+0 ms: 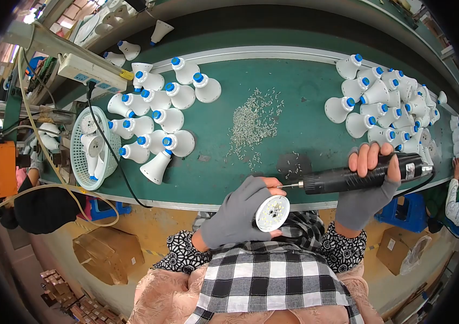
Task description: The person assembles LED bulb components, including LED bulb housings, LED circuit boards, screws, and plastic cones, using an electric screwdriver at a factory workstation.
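My left hand (243,210), in a grey fingerless glove, is closed around a white lamp housing whose round LED face (272,213) is turned up toward me. My right hand (369,186), gloved the same way, grips a black electric screwdriver (329,181) lying nearly level. Its thin bit (290,186) points left and reaches the fingertips of my left hand, just above the LED face. Whether a screw sits on the bit is too small to tell. Beyond my hands, a pile of small screws (254,124) is spread on the green tabletop (305,81).
White lamp housings with blue caps stand in a left group (181,97) and a denser right group (386,102). A pale green basket (78,151) holds more lamp parts. A black cable (110,146) crosses the left side from a power strip (92,73). Other people sit at both sides.
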